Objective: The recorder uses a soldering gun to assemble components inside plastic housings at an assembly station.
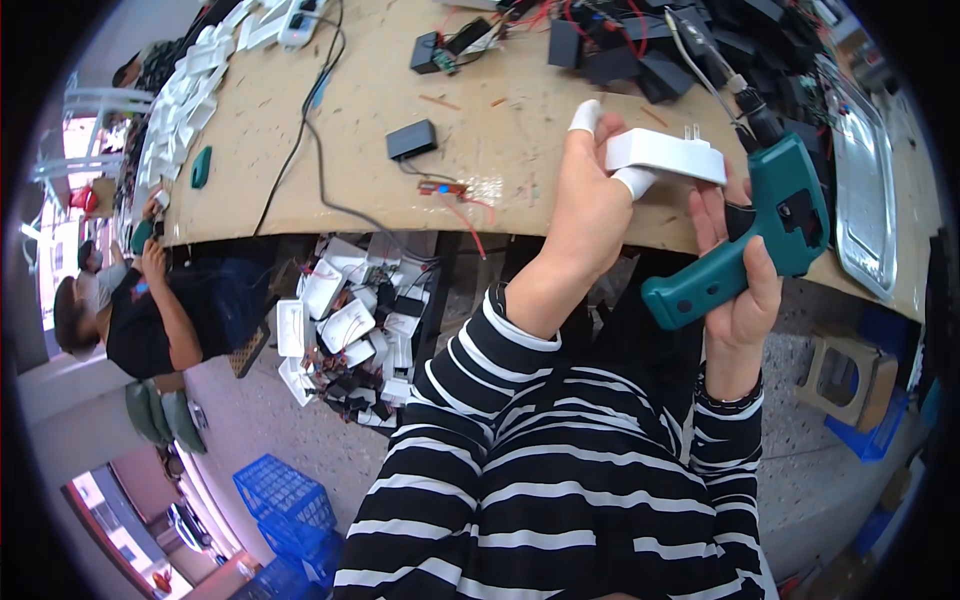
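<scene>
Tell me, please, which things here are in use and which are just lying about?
In use: white plug adapter held in the left hand; green electric screwdriver gripped in the right hand.

Lying about: small black box, metal tray, blue crates, wooden table.

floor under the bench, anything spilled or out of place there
Yes. A loose heap of white casings and small black parts lies scattered on the floor beneath the bench edge, not in any bin, though blue crates stand nearby.
</scene>
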{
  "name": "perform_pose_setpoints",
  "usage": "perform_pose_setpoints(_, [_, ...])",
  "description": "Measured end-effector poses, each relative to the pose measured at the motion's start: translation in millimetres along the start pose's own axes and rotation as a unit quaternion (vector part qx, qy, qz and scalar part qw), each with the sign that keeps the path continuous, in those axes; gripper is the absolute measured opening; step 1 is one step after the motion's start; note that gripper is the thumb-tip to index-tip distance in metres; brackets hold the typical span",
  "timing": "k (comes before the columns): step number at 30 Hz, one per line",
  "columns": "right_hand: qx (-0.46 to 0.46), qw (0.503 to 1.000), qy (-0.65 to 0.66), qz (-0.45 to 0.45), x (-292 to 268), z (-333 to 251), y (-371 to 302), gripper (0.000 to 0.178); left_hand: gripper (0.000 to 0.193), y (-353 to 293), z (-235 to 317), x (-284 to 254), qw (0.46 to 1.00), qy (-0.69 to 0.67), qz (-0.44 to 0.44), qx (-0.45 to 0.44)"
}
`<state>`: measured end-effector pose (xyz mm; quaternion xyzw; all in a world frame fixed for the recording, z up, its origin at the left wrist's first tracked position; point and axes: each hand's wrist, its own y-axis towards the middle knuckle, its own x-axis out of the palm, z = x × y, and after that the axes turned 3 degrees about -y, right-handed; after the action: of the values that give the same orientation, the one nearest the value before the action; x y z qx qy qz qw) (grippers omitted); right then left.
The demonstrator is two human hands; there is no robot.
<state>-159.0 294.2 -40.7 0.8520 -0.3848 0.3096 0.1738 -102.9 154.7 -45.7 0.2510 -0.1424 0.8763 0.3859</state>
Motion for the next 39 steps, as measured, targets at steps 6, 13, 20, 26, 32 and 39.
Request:
perform_pose_setpoints(6, [-0.023,0.996,-0.083,0.030,5.9,11.4,1.9,0.066,0.056,-49.9,61.5,-59.1,0.727,0.607,0.003,0.322])
perform_pose_setpoints(13, [-0.034,0.997,-0.064,0.019,6.2,13.5,3.4,0.061,0.032,-51.9,122.5,-124.5,0.521,0.772,-0.070,0.358])
perform_pose_setpoints(20, [-0.029,0.996,-0.064,0.048,6.6,13.0,2.6,0.061,0.019,-27.7,98.7,-124.4,0.512,0.739,-0.258,0.354])
perform_pose_setpoints(26, [-0.038,0.997,-0.025,0.066,8.1,16.6,-1.7,0.055,0.021,-27.7,98.9,-123.6,0.620,0.649,-0.233,0.373])
perform_pose_setpoints(32, [-0.060,0.988,0.052,0.132,31.9,30.8,-2.9,0.051,0.024,-21.9,64.0,-92.8,0.726,0.522,-0.154,0.421])
perform_pose_setpoints(39, [-0.067,0.989,0.032,0.125,33.1,32.1,-3.7,0.060,0.020,-18.9,54.0,-70.1,0.734,0.535,-0.151,0.389])
